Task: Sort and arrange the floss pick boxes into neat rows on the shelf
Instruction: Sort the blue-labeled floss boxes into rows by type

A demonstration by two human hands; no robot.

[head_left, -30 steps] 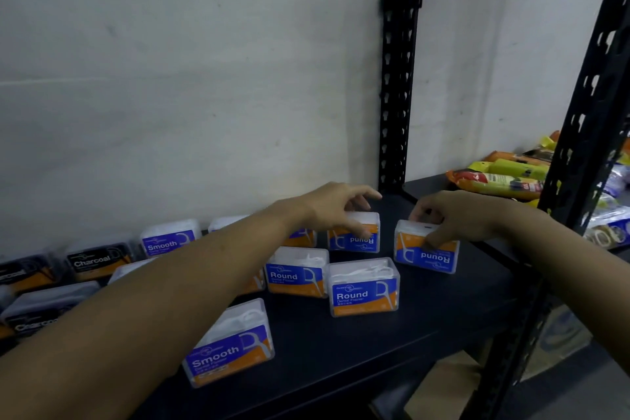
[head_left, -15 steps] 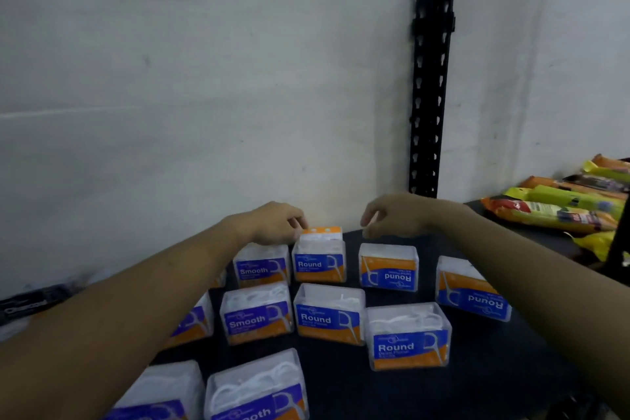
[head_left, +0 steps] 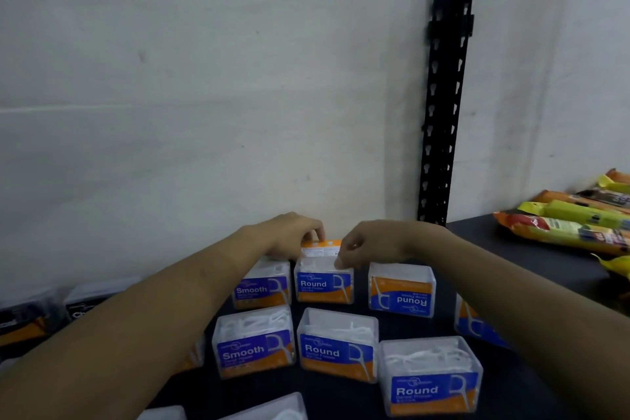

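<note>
Several clear floss pick boxes with blue-and-orange labels stand in rough rows on the dark shelf (head_left: 504, 249). At the very back, against the wall, a box with an orange top (head_left: 318, 246) sits behind an upright "Round" box (head_left: 324, 285). My left hand (head_left: 289, 237) holds the back box's left end and my right hand (head_left: 370, 244) pinches its right end. A "Smooth" box (head_left: 260, 290) stands to the left, and an upside-down "Round" box (head_left: 402, 293) to the right. Closer to me stand a "Smooth" box (head_left: 254, 348) and two "Round" boxes (head_left: 337, 349) (head_left: 431, 380).
Black "Charcoal" boxes (head_left: 24, 320) blur at the far left. One box (head_left: 472, 324) is half hidden by my right forearm. A black perforated upright (head_left: 443, 112) rises behind the shelf. Snack packets (head_left: 562, 228) lie on the shelf to the right. The white wall closes the back.
My view has shifted right and closer to the boxes. Both hands left the front boxes, reached to the back and closed in on the orange-topped box from either side.
</note>
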